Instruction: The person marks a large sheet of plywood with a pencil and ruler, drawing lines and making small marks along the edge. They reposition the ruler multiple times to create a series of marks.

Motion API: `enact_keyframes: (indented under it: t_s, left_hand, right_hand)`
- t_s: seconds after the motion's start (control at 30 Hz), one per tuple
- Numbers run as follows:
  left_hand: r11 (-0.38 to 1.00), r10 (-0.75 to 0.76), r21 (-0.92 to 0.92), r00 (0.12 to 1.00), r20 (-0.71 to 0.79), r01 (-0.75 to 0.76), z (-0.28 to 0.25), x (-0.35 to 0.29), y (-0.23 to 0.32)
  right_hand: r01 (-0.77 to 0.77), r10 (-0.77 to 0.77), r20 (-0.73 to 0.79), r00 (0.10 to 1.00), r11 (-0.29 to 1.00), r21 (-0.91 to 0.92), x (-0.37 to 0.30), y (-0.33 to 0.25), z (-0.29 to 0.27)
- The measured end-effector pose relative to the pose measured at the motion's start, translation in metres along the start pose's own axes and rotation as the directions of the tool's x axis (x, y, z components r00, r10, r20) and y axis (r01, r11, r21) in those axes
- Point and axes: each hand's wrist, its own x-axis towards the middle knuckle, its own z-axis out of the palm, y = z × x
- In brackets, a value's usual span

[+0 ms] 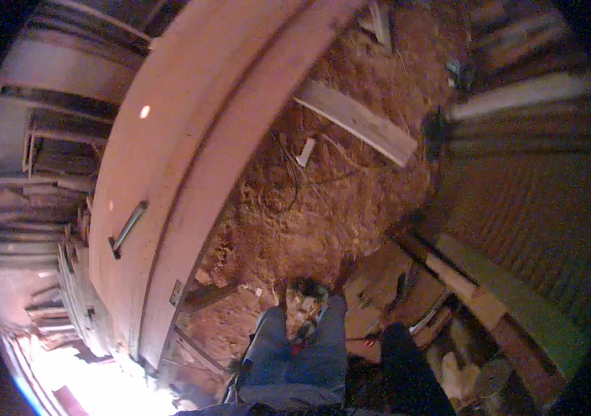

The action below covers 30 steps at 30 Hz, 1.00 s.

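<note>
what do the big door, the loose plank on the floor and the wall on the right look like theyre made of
The door looks like smooth, flat wood or board with a dull finish and a metal pull handle. The plank appears to be pale, unfinished sawn timber, lying on wood shavings. The wall on the right seems to be corrugated metal sheet, judging by its fine parallel ridges.

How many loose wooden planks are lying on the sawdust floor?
2. One plank lies slanted across the sawdust, just right of the big door panel. A second plank lies at the top edge. Others may be hidden in the dark clutter to the right.
</note>
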Motion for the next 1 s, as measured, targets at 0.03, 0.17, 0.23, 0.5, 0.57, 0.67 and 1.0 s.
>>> enact_keyframes:
  t_s: [0.03,0.17,0.23,0.5,0.57,0.67,1.0]
  left_hand:
    - [0.998,0.06,-0.008,0.998,-0.014,-0.061,-0.011,-0.002,0.017]
    - [0.949,0.313,0.007,0.938,-0.149,-0.316,-0.075,-0.017,0.071]
    - [0.909,0.414,0.088,0.863,-0.288,-0.407,-0.119,-0.026,0.081]
    - [0.909,0.297,0.377,0.353,-0.887,0.181,-0.348,-0.052,-0.041]
    - [0.894,0.279,0.382,0.376,-0.884,0.236,-0.382,-0.052,-0.078]
    - [0.873,0.293,0.438,0.488,-0.822,0.214,-0.393,-0.054,-0.119]
    - [0.873,0.26,0.424,0.506,-0.823,0.241,-0.38,-0.045,-0.144]
  right_hand:
    - [0.033,-0.032,0.013,0.999,0.999,-0.013,-0.006,-0.013,-0.009]
    - [0.186,-0.182,0.081,0.98,0.982,-0.043,-0.031,-0.074,-0.039]
    - [0.267,-0.26,0.111,0.959,0.962,-0.052,-0.043,-0.109,-0.056]
    - [0.594,-0.586,0.099,0.804,0.798,-0.101,-0.09,-0.298,-0.171]
    - [0.576,-0.58,0.031,0.814,0.8,-0.172,-0.093,-0.372,-0.198]
    - [0.591,-0.649,-0.05,0.759,0.72,-0.363,-0.09,-0.49,-0.228]
    - [0.896,-0.847,0.465,0.257,0.029,-0.443,0.046,-0.767,-0.142]
